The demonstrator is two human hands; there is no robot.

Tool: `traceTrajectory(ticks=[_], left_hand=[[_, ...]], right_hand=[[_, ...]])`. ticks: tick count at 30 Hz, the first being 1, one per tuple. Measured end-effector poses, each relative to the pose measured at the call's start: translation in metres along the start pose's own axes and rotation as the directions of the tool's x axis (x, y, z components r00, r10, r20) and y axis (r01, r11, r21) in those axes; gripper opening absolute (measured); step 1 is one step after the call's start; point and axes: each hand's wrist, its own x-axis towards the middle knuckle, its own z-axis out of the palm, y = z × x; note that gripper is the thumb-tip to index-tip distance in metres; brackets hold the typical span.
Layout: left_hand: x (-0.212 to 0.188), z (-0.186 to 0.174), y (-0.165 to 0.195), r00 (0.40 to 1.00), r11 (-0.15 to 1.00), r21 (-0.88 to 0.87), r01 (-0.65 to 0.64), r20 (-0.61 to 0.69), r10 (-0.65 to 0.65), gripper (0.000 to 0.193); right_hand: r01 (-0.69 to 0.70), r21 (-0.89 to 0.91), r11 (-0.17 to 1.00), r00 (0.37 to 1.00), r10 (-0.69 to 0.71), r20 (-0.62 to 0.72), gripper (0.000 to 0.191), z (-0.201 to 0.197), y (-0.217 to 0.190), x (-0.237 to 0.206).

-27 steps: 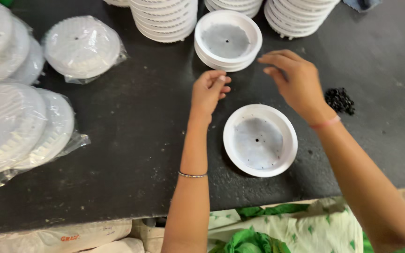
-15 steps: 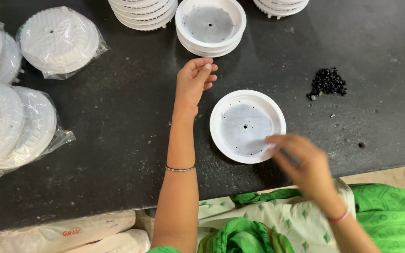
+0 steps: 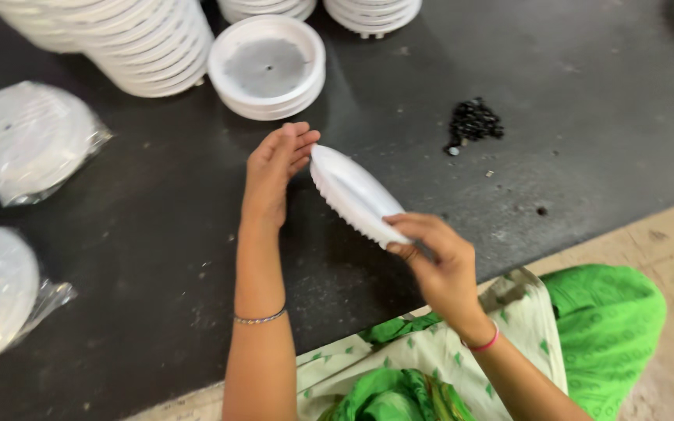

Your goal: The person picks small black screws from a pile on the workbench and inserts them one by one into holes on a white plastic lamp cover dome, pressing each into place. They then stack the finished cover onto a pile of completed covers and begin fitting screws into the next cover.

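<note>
Head-camera view, looking down on a dark work surface [image 3: 555, 117] where a person sits with both bare hands raised just above it. Between the hands is a white round plastic disc [image 3: 352, 193] with a toothed edge, lifted clear of the surface and tilted so that it is seen nearly edge-on. The left hand [image 3: 276, 170] has its fingers curled against the disc's far upper rim, steadying it, and the right hand [image 3: 437, 261] pinches the near lower rim between thumb and fingertips; both hands are closed on the disc and neither lies flat. Just behind the left hand, a short stack of similar discs [image 3: 267, 66] rests flat on the surface with a grey centre facing up. A taller leaning stack of white discs [image 3: 130, 39] stands to its left, and more stacks sit along the far edge. On the left side lie clear bags of discs [image 3: 29, 148], sealed and laid flat. To the right, well apart from the hands, is a small heap of black bits [image 3: 473, 121]. As a judgement, the work looks mid-way: several discs are bagged and many are stacked, while this one is in hand and not yet set down.
</note>
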Motion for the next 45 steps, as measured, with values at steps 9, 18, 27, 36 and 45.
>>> traceTrajectory(ticks=[9,18,27,36,45], left_hand=[[-0.004,0.021,-0.006,0.971,0.976,0.038,0.214,0.1,-0.217,0.039],[-0.003,0.02,-0.016,0.989,0.97,0.217,0.108,0.077,-0.127,0.024],[0.0,0.017,-0.016,0.992,0.921,0.368,0.125,-0.036,-0.121,0.025],[0.01,-0.001,-0.032,1.0,0.919,0.393,-0.016,0.017,0.011,0.024],[0.009,-0.015,-0.036,1.0,0.898,0.44,0.027,-0.025,-0.017,0.026]], right_hand=[[-0.609,0.565,0.557,0.751,0.634,0.184,0.028,-0.011,0.031,0.009],[-0.1,-0.407,0.908,0.981,0.02,-0.195,0.017,-0.071,0.049,0.064],[-0.085,-0.613,0.785,0.99,-0.003,-0.141,0.013,-0.068,0.082,0.087],[0.037,-0.741,0.67,0.992,-0.113,-0.052,0.011,-0.049,0.094,0.095],[-0.003,-0.302,0.953,0.998,0.021,0.058,0.014,0.006,0.024,0.069]])
